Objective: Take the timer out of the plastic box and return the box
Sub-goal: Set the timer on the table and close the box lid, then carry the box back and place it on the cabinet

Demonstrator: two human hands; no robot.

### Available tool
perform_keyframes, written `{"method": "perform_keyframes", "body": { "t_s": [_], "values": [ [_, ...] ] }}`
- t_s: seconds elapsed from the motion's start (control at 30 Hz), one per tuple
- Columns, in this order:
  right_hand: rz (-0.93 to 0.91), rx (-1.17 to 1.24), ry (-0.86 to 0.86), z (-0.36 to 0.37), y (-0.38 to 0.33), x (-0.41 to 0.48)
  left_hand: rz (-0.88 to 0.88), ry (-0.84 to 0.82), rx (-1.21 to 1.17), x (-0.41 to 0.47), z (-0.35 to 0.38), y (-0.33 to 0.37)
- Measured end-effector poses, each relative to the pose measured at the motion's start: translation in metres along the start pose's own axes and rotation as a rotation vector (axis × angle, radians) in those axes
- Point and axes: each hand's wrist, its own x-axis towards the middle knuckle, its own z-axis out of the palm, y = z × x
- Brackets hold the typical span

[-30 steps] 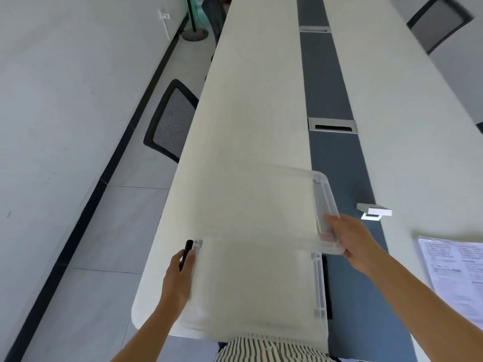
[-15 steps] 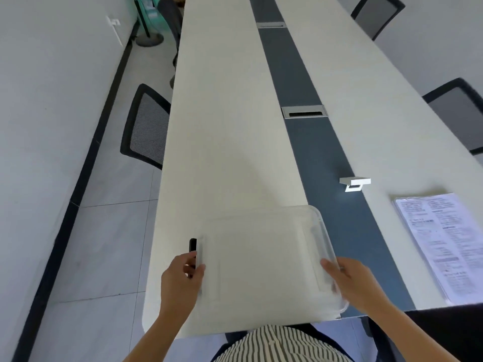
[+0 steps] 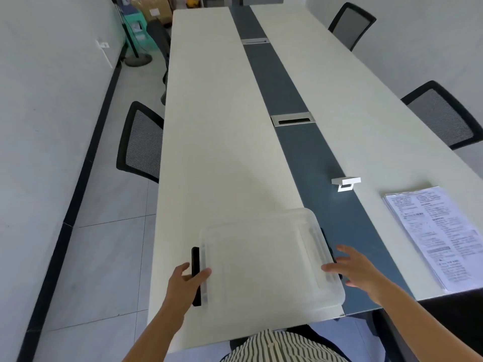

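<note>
Head view: the lidded box (image 3: 266, 259) rests on the surface (image 3: 214, 152). Left hand (image 3: 187, 279) pinches its black latch (image 3: 196, 275), probably to unclip; right hand (image 3: 352, 270) hovers open beside it. Timer unseen.

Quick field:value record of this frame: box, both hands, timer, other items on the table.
box: clear plastic box, lid on, flat on the near end of the table
left hand: fingers on the black latch at the box's left edge
right hand: open, fingers spread, beside the box's right edge, no grip
timer: small white timer standing on the dark centre strip, outside the box
papers: stack at right
</note>
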Motion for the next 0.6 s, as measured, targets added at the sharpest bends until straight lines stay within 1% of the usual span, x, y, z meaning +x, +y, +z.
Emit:
{"method": "perform_keyframes", "body": {
  "t_s": [0.03, 0.1, 0.23, 0.3, 0.4, 0.6],
  "values": [
    [0.029, 0.049, -0.032, 0.000, -0.004, 0.001, -0.063, -0.053, -0.037, 0.003, -0.002, 0.001],
    [0.040, 0.093, -0.032, 0.005, -0.009, 0.004, -0.097, -0.103, -0.049, 0.008, -0.007, 0.003],
    [-0.042, 0.061, 0.095, 0.018, -0.014, 0.005, -0.005, -0.087, 0.069, 0.010, -0.003, 0.008],
    [-0.100, -0.030, 0.133, 0.024, -0.015, 0.001, 0.065, -0.052, 0.132, 0.006, 0.006, 0.008],
    [-0.155, -0.151, 0.160, 0.034, -0.009, -0.004, 0.119, 0.028, 0.162, -0.004, 0.023, 0.006],
    [-0.219, -0.338, 0.322, 0.049, 0.001, -0.008, 0.160, 0.142, 0.178, -0.006, 0.035, 0.003]
  ]
}}
